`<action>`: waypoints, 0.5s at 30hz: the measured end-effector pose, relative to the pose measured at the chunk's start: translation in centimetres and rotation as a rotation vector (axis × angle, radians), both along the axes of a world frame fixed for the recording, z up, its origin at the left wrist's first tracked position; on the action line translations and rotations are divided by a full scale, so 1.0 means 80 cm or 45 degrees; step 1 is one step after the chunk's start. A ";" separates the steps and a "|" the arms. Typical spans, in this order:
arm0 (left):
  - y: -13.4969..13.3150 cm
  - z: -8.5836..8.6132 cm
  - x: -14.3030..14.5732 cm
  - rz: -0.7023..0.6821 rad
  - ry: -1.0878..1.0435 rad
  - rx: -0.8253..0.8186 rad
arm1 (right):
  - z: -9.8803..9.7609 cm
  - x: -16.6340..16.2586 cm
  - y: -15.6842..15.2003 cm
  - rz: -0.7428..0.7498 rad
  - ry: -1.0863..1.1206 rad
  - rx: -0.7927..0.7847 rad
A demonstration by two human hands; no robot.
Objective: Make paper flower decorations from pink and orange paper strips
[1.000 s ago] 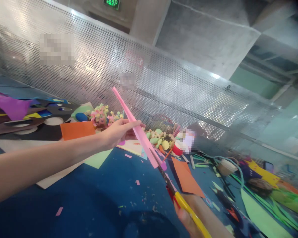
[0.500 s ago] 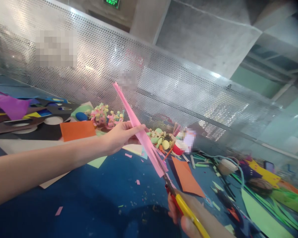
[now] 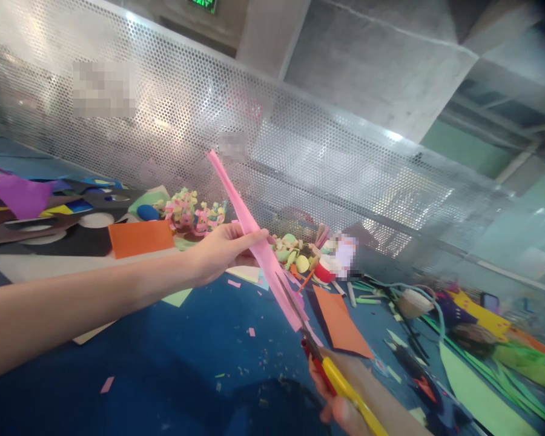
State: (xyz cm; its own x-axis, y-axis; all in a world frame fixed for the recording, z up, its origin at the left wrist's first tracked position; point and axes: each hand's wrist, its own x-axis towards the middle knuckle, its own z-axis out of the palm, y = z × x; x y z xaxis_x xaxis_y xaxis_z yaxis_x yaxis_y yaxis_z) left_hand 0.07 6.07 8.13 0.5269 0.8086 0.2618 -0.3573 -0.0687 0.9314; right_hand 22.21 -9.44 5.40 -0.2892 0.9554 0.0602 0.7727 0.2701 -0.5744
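Observation:
My left hand [image 3: 229, 248] pinches a long pink strip [image 3: 272, 269] between thumb and fingers. The strip slants from the upper left down to the right, above the blue table. In my right hand [image 3: 340, 387] is a pair of scissors [image 3: 352, 393] with red and yellow handles, its fingers wrapped round them. The blades point up and left and lie along the strip's lower end, where narrow pink slivers hang beside it. Whether the blades are fully closed is hard to see. Pink scraps [image 3: 252, 332] lie on the table [image 3: 186, 357] below.
A metal mesh screen [image 3: 186, 103] stands behind the table. Orange sheets [image 3: 140, 239] lie on both sides of my hands. Small pastel pieces [image 3: 293, 251] are heaped at the back. Pliers [image 3: 411, 363], green strips [image 3: 485, 375] and a red-and-white roll [image 3: 326, 268] are to the right.
The fingers of my right hand and the scissor handles have shifted slightly. My left hand and the pink strip stay almost in place.

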 end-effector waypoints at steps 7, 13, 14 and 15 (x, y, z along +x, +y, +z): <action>0.001 0.000 0.000 -0.007 -0.002 -0.002 | -0.010 0.005 -0.004 -0.062 0.008 -0.011; 0.002 0.000 0.000 0.001 -0.006 -0.005 | -0.016 0.006 -0.007 -0.089 0.018 -0.013; 0.002 0.000 0.000 0.003 -0.005 -0.005 | -0.016 0.005 -0.007 -0.090 0.018 -0.015; 0.002 0.000 0.000 0.006 -0.004 -0.003 | -0.016 0.005 -0.007 -0.089 0.018 -0.018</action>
